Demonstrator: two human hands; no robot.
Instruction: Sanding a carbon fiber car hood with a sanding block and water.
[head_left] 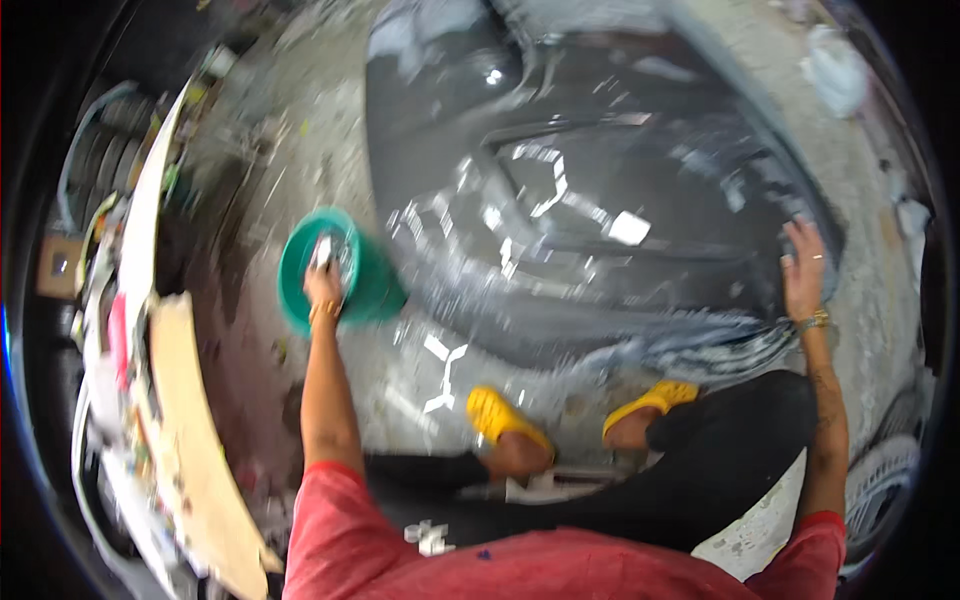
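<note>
My left hand (323, 285) reaches down into the mouth of a green bucket (378, 285) on the floor. Its fingers are closed on a small pale thing (324, 250), too blurred to name. Water seems to glint inside the bucket. To the right of the bucket lies a large, dark, glossy panel (640, 170), shaped like a car hood, with wet streaks along its near edge. At the panel's right edge, my right hand (803, 275) rests with fingers stretched out, holding nothing. Bright line-shaped reflections show on the panel, along with a white patch (630, 228).
My feet in yellow clogs (497, 415) stand on the wet concrete floor (390, 370) just below the panel. Along the left are a curved tan board (195, 440), a white panel (155, 210) and mixed clutter. A pale bag-like bundle (838, 72) lies at the far right.
</note>
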